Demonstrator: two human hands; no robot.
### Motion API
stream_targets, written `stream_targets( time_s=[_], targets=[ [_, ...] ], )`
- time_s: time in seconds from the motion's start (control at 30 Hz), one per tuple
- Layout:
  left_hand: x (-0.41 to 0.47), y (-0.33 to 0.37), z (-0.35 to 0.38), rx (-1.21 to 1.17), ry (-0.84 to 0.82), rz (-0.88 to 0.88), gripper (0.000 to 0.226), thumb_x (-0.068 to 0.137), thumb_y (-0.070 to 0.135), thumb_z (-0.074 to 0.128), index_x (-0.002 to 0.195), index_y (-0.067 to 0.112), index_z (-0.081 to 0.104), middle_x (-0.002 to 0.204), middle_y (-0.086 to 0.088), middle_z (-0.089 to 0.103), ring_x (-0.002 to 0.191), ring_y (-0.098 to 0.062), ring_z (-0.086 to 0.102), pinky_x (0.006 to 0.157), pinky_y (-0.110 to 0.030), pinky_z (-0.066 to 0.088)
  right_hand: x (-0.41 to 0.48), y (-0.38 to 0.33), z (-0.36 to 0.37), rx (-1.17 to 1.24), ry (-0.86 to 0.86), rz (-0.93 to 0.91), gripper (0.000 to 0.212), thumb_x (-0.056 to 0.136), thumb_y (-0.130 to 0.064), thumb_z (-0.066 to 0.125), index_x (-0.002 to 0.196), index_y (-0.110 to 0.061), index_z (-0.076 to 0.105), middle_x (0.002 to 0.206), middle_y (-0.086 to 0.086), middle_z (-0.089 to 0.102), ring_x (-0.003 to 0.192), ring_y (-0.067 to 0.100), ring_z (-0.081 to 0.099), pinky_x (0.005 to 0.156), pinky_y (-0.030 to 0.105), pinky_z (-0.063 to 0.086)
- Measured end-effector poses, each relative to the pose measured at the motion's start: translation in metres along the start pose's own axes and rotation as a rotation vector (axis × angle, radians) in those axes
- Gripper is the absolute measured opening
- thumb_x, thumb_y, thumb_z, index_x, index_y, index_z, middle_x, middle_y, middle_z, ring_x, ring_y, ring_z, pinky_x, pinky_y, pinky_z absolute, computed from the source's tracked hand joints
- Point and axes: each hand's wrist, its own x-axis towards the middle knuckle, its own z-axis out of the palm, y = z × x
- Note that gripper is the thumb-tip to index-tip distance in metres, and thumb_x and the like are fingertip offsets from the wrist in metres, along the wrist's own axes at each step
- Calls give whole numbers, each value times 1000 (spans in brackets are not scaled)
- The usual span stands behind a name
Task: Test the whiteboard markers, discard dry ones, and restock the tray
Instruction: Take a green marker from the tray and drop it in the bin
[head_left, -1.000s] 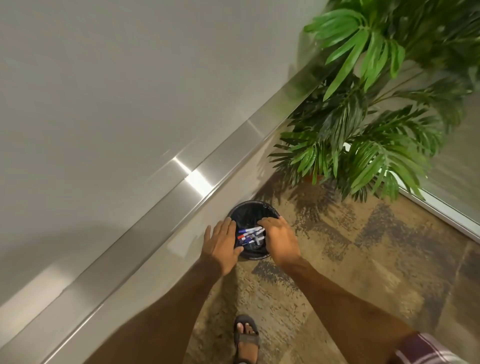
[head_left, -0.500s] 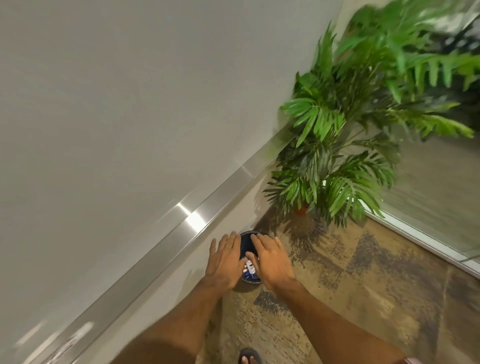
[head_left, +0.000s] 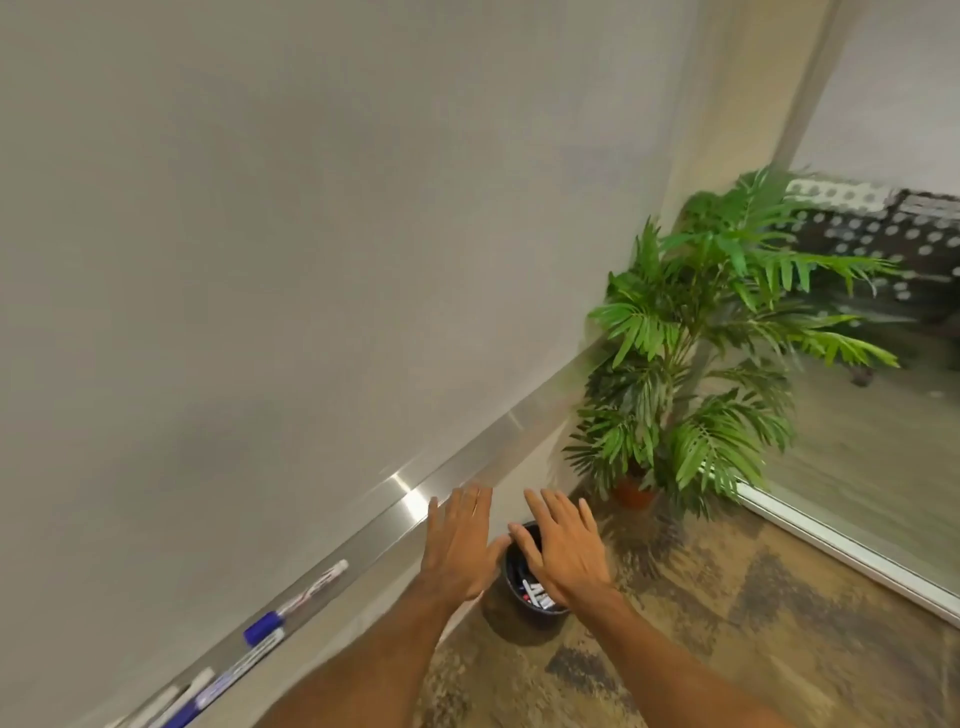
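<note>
Both hands are held palm-down above a black waste bin standing on the patterned carpet at the foot of the wall. The left hand is extended with fingers straight and slightly spread; nothing is held. The right hand is likewise flat, fingers straight and fanned apart, and covers part of the bin opening. Several markers are seen lying inside the bin. The metal tray runs along the lower edge of the whiteboard. A blue-capped marker and further markers are laid on it, left of the hands. A potted palm is positioned in the corner beyond the bin.
</note>
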Motion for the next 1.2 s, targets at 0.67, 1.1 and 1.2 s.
stream_targets(
  time_s=[0.67,1.1,1.2],
  targets=[
    [-187,-50,15,12,56,-430,97,79,74,-19,154,24,16,161,-6,6,149,-28,8,106,-47,-29,-83,-92,-7,3,-152,-491,74,87,-70,5,149,-31,17,157,-3,19,145,15,10,116,41,-3],
    [-352,-116,25,-4,84,-802,122,48,77,-45,153,27,-9,160,-3,-16,148,-29,-11,91,-49,-39,-168,-242,15,-1,-279,-804,111,56,-80,-34,150,-34,5,159,-4,6,146,17,3,118,43,-4],
    [-391,-137,26,32,48,-850,123,46,76,-47,153,27,-11,161,-3,-15,148,-28,-13,91,-50,-39,-195,-282,22,10,-296,-853,111,56,-80,-33,150,-34,5,159,-4,5,146,18,1,117,43,-7]
  ],
)
